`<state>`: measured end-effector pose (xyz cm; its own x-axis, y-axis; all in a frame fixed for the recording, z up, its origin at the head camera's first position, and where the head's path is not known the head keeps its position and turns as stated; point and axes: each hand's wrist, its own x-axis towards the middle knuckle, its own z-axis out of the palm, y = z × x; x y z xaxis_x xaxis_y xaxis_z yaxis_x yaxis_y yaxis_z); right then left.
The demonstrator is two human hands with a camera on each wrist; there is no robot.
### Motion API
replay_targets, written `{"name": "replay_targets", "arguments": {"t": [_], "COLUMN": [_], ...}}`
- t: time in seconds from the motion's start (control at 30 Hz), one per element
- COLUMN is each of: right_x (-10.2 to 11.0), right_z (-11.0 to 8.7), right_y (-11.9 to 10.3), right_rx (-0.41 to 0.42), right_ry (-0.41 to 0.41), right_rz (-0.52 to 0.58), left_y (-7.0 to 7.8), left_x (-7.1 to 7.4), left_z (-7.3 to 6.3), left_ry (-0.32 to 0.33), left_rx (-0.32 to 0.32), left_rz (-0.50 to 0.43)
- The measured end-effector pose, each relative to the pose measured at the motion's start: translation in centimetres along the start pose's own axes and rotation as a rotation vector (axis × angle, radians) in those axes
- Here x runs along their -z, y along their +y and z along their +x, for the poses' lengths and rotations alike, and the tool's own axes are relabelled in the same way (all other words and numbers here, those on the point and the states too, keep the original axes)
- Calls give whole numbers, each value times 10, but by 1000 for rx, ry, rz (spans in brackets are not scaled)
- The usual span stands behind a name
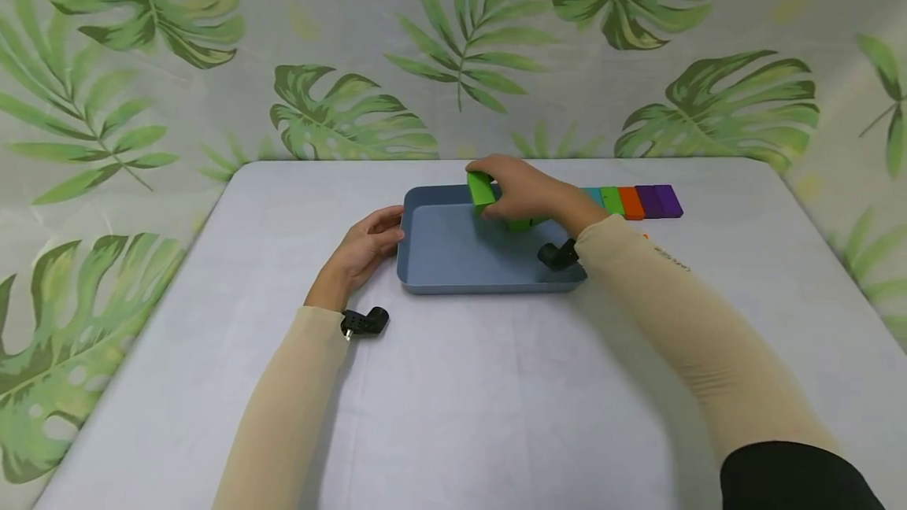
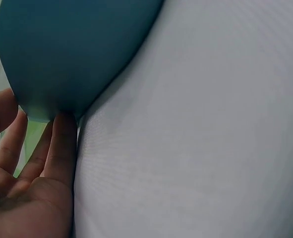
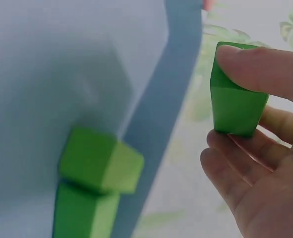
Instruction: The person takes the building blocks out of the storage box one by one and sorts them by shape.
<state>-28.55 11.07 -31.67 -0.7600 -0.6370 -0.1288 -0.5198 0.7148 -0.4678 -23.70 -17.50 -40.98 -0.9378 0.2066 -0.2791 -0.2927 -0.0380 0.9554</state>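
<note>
A blue-grey tray (image 1: 453,254) lies on the white-covered table. My right hand (image 1: 527,191) pinches a green block (image 1: 480,189) between thumb and fingers, raised over the tray's far side; the right wrist view shows the same block (image 3: 239,109) clearly. Below that hand, two more green blocks sit touching inside the tray by its wall, one of them the upper block (image 3: 94,158) in the right wrist view. At the tray's left end, my left hand (image 1: 361,246) touches the outer wall with extended fingers (image 2: 62,144).
Right of the tray, a row of coloured blocks includes a green one (image 1: 612,201), an orange one (image 1: 631,203) and purple ones (image 1: 668,201). My right forearm partly hides the row and the tray's right end. A leaf-patterned cloth (image 1: 340,116) hangs behind the table.
</note>
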Motion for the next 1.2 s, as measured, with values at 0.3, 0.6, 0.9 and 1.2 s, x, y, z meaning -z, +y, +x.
{"name": "replay_targets", "arguments": {"t": [0.3,0.6,0.9,1.2], "right_x": [31,48,51,41], "right_z": [-56,-109,-143,-178], "right_y": [23,58,80,114], "right_rx": [-65,-101,-166,-243], "right_ry": [59,147,155,175], "right_rz": [21,45,37,-36], "left_y": [1,1,1,2], "left_x": [-1,-1,0,0], "left_z": [-1,0,0,-1], "left_ry": [4,0,-6,0], "left_rx": [6,11,6,10], "left_rz": [-7,1,-10,10]}}
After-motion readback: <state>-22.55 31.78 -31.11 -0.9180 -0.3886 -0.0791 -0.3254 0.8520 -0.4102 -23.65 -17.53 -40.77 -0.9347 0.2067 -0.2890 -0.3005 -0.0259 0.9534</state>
